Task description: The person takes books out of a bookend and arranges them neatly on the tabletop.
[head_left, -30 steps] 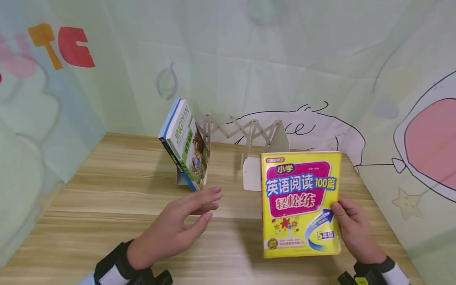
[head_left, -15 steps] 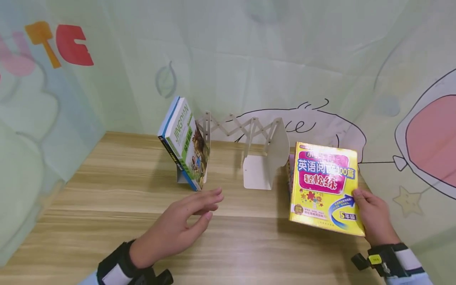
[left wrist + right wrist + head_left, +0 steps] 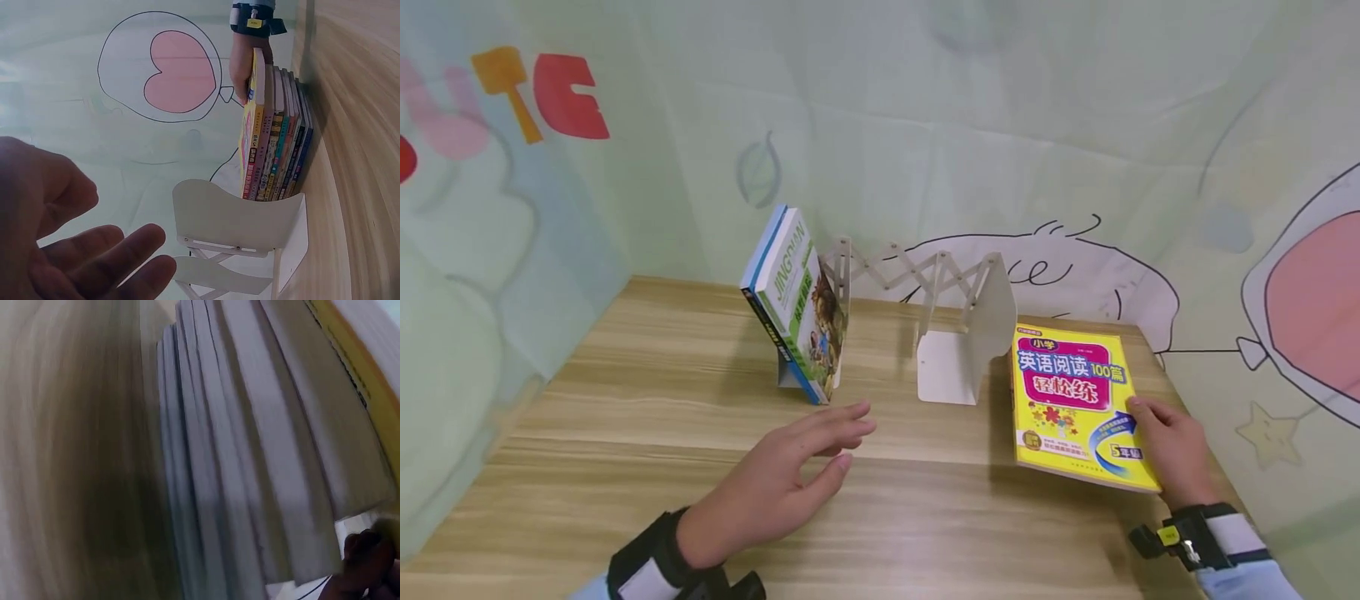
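The yellow book [image 3: 1075,408] lies cover-up on top of a stack of books [image 3: 281,147] at the right end of the tabletop [image 3: 647,433], just beside the white end plate of the expanding bookend [image 3: 970,333]. Its long axis runs away from the person, toward the back wall. The right hand [image 3: 1172,450] is on it; the left hand [image 3: 782,483] is well apart, near the leaning books [image 3: 797,308] at the bookend's other end.

Right hand: fingers [image 3: 1138,410] curled at the book's near right corner, thumb on the cover, gripping the edge. The right wrist view is too blurred to show more of the grip.

Left hand: fingers [image 3: 842,417] loosely spread and nearly straight, held just above the tabletop and holding nothing.
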Tool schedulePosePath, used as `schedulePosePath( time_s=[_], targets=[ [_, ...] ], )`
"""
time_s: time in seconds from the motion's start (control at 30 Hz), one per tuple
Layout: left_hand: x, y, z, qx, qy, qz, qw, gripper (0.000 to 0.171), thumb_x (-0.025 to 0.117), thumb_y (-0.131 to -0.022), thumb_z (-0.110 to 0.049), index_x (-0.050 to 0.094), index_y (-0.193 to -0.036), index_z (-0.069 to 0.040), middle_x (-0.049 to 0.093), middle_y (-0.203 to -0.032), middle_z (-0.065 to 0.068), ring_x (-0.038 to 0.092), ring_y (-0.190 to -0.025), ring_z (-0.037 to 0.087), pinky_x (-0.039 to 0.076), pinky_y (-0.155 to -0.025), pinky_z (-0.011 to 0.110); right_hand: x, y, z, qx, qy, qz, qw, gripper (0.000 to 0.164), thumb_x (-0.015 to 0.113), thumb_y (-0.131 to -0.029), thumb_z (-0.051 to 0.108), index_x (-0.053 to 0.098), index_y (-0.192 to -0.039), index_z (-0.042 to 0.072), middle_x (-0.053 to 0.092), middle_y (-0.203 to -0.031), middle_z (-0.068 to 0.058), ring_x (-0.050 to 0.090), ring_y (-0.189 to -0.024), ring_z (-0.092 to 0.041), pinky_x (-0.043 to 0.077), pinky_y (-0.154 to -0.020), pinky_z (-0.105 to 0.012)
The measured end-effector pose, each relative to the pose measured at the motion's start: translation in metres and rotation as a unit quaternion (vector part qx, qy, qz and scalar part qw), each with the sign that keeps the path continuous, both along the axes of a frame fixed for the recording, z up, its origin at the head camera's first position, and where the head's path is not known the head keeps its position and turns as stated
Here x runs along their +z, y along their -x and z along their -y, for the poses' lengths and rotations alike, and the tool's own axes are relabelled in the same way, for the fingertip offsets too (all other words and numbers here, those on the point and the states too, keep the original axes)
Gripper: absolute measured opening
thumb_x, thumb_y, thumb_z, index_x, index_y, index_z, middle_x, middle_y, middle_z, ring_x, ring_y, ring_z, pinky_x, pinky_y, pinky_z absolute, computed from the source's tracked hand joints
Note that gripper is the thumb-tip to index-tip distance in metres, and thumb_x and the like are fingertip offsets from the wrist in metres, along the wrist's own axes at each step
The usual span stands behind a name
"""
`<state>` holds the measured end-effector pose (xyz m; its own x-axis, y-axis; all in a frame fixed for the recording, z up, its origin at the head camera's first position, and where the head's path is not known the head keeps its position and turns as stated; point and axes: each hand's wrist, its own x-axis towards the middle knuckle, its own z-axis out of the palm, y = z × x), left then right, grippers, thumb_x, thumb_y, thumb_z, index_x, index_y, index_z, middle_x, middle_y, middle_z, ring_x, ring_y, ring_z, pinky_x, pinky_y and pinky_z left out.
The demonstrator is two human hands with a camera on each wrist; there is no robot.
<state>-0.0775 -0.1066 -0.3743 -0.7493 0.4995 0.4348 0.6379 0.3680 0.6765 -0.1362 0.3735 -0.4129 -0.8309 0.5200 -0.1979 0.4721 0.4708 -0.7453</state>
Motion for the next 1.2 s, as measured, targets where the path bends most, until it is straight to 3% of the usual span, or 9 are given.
schedulePosePath(
  time_s=[0.23,0.37,0.47,0.6,0.73,0.93,1.07,1.13,1.2],
  targets=[
    [0.002,0.001,0.001,0.016,0.050,-0.017,0.9985,0.045,0.063,-0.095,-0.007,0.061,-0.137,-0.023,0.053,-0.149,-0.002,0.056,-0.131,0.019,0.050,-0.104,0.047,-0.005,-0.002,0.004,0.019,-0.002,-0.001,1.000,0.077,0.040,-0.099,0.061,0.048,-0.147,0.001,0.067,-0.103,-0.017,0.065,-0.068,-0.017,0.055,-0.057,-0.027],
    [0.003,0.002,0.000,0.017,0.073,-0.007,0.9972,0.044,0.065,-0.096,-0.016,0.059,-0.139,-0.024,0.049,-0.152,-0.003,0.047,-0.140,0.023,0.044,-0.110,0.051,0.001,-0.007,0.002,0.034,-0.003,0.011,0.999,0.077,0.037,-0.100,0.061,0.039,-0.153,0.006,0.059,-0.125,-0.021,0.062,-0.093,-0.026,0.052,-0.065,-0.027],
    [0.004,0.003,0.000,0.022,0.083,-0.008,0.9963,0.045,0.065,-0.096,-0.022,0.058,-0.140,-0.024,0.046,-0.154,-0.001,0.045,-0.141,0.024,0.042,-0.111,0.052,0.012,-0.012,0.004,0.046,-0.037,0.001,0.998,0.070,0.037,-0.103,0.055,0.034,-0.156,0.009,0.047,-0.144,-0.025,0.051,-0.115,-0.037,0.050,-0.080,-0.037],
    [0.005,0.003,-0.001,0.028,0.084,-0.006,0.9960,0.047,0.067,-0.095,-0.028,0.057,-0.141,-0.023,0.044,-0.156,0.001,0.043,-0.142,0.026,0.041,-0.112,0.053,0.028,-0.020,0.018,0.100,-0.097,-0.036,0.990,0.063,0.043,-0.105,0.043,0.036,-0.154,0.005,0.042,-0.148,-0.027,0.043,-0.126,-0.045,0.046,-0.092,-0.055],
    [0.004,0.002,-0.001,0.032,0.084,0.007,0.9959,0.052,0.068,-0.094,-0.030,0.054,-0.144,-0.023,0.042,-0.157,0.003,0.040,-0.144,0.027,0.040,-0.112,0.055,0.043,-0.032,0.044,0.196,-0.140,-0.089,0.967,0.061,0.051,-0.103,0.039,0.039,-0.152,0.004,0.045,-0.147,-0.025,0.047,-0.126,-0.045,0.048,-0.097,-0.061],
    [0.004,0.001,-0.004,0.038,0.088,0.019,0.9952,0.057,0.070,-0.093,-0.034,0.052,-0.146,-0.024,0.040,-0.158,0.002,0.039,-0.145,0.026,0.039,-0.112,0.055,0.052,-0.049,0.080,0.301,-0.192,-0.174,0.918,0.054,0.065,-0.098,0.029,0.048,-0.145,0.009,0.051,-0.142,-0.016,0.053,-0.120,-0.037,0.054,-0.093,-0.045],
    [0.003,0.000,-0.006,0.041,0.086,0.022,0.9952,0.057,0.070,-0.093,-0.034,0.052,-0.146,-0.024,0.040,-0.158,0.001,0.038,-0.145,0.026,0.038,-0.113,0.055,0.049,-0.048,0.087,0.332,-0.201,-0.198,0.900,0.056,0.071,-0.094,0.026,0.050,-0.142,0.006,0.051,-0.141,-0.017,0.051,-0.123,-0.040,0.049,-0.095,-0.065],
    [0.002,-0.001,-0.006,0.041,0.085,0.027,0.9952,0.057,0.070,-0.093,-0.034,0.052,-0.146,-0.024,0.040,-0.158,0.002,0.038,-0.145,0.027,0.038,-0.113,0.055,0.047,-0.044,0.083,0.321,-0.203,-0.189,0.905,0.056,0.070,-0.094,0.026,0.049,-0.142,0.005,0.050,-0.142,-0.020,0.050,-0.125,-0.043,0.046,-0.096,-0.069],
    [0.001,-0.002,-0.006,0.041,0.086,0.033,0.9949,0.057,0.070,-0.093,-0.034,0.053,-0.146,-0.024,0.039,-0.158,0.002,0.038,-0.145,0.027,0.038,-0.113,0.056,0.045,-0.038,0.073,0.287,-0.207,-0.157,0.922,0.059,0.066,-0.097,0.031,0.047,-0.144,0.002,0.047,-0.144,-0.025,0.048,-0.125,-0.046,0.045,-0.096,-0.070]
  ],
)
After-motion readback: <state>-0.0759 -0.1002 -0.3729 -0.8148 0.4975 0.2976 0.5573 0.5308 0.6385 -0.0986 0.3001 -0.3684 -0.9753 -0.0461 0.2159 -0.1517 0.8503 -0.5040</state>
